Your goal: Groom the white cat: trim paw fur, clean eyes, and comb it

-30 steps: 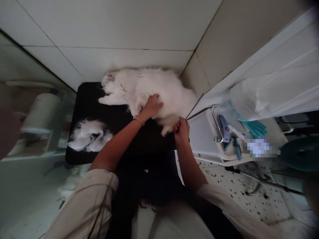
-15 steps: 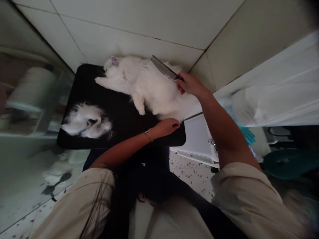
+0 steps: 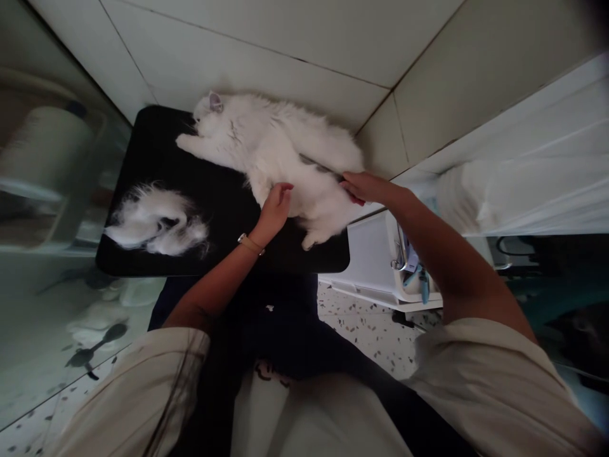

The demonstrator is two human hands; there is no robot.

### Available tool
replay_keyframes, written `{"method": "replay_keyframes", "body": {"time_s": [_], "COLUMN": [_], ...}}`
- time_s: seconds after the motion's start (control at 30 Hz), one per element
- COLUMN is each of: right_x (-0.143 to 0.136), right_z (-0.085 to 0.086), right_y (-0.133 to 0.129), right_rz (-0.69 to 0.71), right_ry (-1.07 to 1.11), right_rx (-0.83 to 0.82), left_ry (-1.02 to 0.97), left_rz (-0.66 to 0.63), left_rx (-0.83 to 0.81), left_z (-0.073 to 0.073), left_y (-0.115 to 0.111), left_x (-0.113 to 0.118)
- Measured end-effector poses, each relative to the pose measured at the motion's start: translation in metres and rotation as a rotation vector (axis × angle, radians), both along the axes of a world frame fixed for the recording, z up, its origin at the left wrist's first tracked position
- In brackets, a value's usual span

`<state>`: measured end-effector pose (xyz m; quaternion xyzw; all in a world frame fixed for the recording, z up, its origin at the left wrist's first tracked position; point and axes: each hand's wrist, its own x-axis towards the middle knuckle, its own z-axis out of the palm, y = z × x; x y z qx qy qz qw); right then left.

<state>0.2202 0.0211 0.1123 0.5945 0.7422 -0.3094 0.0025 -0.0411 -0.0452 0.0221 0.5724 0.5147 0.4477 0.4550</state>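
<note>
A long-haired white cat (image 3: pixel 280 139) lies on its side on a black table (image 3: pixel 233 216), its head to the left and its back along the tiled wall. My right hand (image 3: pixel 364 187) is closed around the end of a metal comb (image 3: pixel 321 167), whose length rests in the fur of the cat's side. At the cat's front leg and belly is my left hand (image 3: pixel 277 206), its fingers curled together against the fur; whatever they grip is too hidden to tell. A loose pile of white fur (image 3: pixel 157 222) lies on the table's left part.
A white cart (image 3: pixel 375 254) with blue-handled tools stands below right of the table. White plastic sheeting (image 3: pixel 533 184) hangs at the right. On the left, a glass panel shows a white roll (image 3: pixel 47 152) on a shelf. The tiled wall rises directly behind the cat.
My left hand has moved up and left from near the cat's hind paw to its front leg. My right hand has lowered the comb into the fur. The view has shifted slightly.
</note>
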Motion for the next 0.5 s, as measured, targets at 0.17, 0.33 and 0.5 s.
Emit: {"method": "replay_keyframes", "body": {"time_s": [0.17,0.33,0.5], "right_x": [-0.004,-0.015,-0.016], "right_z": [-0.009,-0.018,-0.026], "right_y": [-0.019,-0.021,-0.025], "right_rz": [-0.121,-0.192,-0.117], "right_ry": [0.162,0.349,0.433], "right_rx": [-0.103,-0.252,-0.208], "left_ry": [-0.066,-0.116,-0.093], "left_rz": [0.022,0.024,-0.108], "left_rx": [0.019,-0.101,-0.037], "left_z": [0.001,-0.003,-0.013], "left_y": [0.022,0.034,0.037], "left_x": [0.004,0.012,0.03]}}
